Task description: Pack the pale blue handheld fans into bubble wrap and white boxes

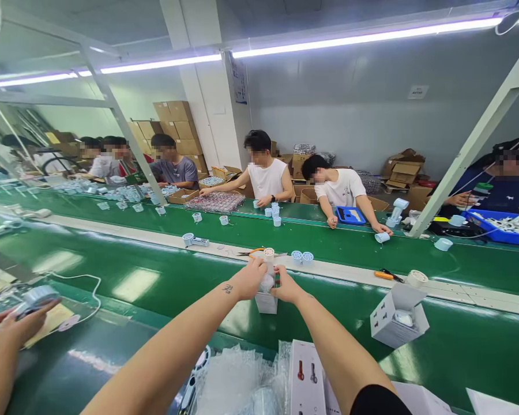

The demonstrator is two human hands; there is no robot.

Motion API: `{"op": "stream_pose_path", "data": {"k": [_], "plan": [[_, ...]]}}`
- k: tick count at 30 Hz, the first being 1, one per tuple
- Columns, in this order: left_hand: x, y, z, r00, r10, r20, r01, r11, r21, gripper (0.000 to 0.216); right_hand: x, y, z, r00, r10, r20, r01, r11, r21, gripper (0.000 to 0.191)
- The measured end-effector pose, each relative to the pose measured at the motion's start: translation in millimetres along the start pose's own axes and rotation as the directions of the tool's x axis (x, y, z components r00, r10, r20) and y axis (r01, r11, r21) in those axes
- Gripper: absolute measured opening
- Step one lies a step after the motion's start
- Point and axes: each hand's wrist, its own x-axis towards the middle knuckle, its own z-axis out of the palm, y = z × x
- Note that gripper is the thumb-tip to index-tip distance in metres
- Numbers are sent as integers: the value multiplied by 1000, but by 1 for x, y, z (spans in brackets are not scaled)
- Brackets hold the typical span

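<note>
A small white box (267, 304) stands upright on the green belt between my hands. A whitish, plastic-wrapped item (266, 283) shows at its top, partly inside. My left hand (249, 279) is closed on the wrapped item, its fingertips partly hidden. My right hand (288, 286) grips the box's right side near its upper edge, thumb and fingers bent. Just beyond my hands, a round cream part (269, 253) and orange-handled scissors (256, 251) lie on the pale divider strip.
An open white box (398, 317) with a wrapped item stands to the right. Nearer me are clear plastic bags (229, 377) and a printed box (305, 377). Light-blue parts (303, 257) sit on the divider. Co-workers line the far belt; another person's hands (23, 323) are at left.
</note>
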Motion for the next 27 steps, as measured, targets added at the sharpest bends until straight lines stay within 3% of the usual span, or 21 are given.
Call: {"op": "stream_pose_path", "data": {"k": [2, 4, 8, 11, 13, 15, 17, 19, 21, 23, 25, 27], "plan": [[-1, 6, 11, 998, -38, -50, 39, 999, 16, 55, -3, 7, -7, 1000, -2, 0, 2, 1000, 21, 57], [-2, 12, 24, 996, -64, -57, 65, 998, 13, 43, -6, 12, -10, 1000, -1, 3, 1, 999, 36, 59], [-7, 28, 49, 997, -39, 63, 40, 999, -15, 22, -8, 13, -10, 1000, 23, 20, -24, 998, 53, 62], [-13, 34, 51, 996, -72, 60, 76, 995, -60, 28, -9, 12, -10, 999, 44, 16, -45, 998, 46, 66], [-28, 25, 46, 984, -175, -3, 174, 979, -105, 32, -10, 13, -13, 997, 71, 14, -72, 996, 47, 71], [-58, 6, 44, 925, -373, -71, 360, 921, -149, 38, -13, 14, -19, 993, 114, 19, -115, 992, 47, 83], [-103, -16, 52, 790, -608, -81, 587, 788, -186, 42, -17, 13, -26, 986, 162, 26, -163, 986, 45, 99], [-154, -31, 73, 643, -765, 25, 752, 625, -211, 35, -22, 7, -33, 980, 200, 12, -200, 979, 41, 112], [-196, -36, 104, 546, -813, 202, 833, 501, -235, 22, -25, -7, -40, 976, 211, -49, -209, 977, 36, 117], [-221, -30, 138, 514, -796, 320, 853, 433, -292, 18, -27, -30, -44, 968, 191, -162, -188, 981, 39, 111], [-230, -22, 164, 523, -769, 367, 841, 396, -370, 13, -30, -62, -44, 943, 159, -292, -148, 987, 58, 97], [-231, -18, 177, 537, -761, 364, 815, 356, -457, 14, -39, -97, -36, 911, 145, -385, -116, 988, 99, 81]]}}
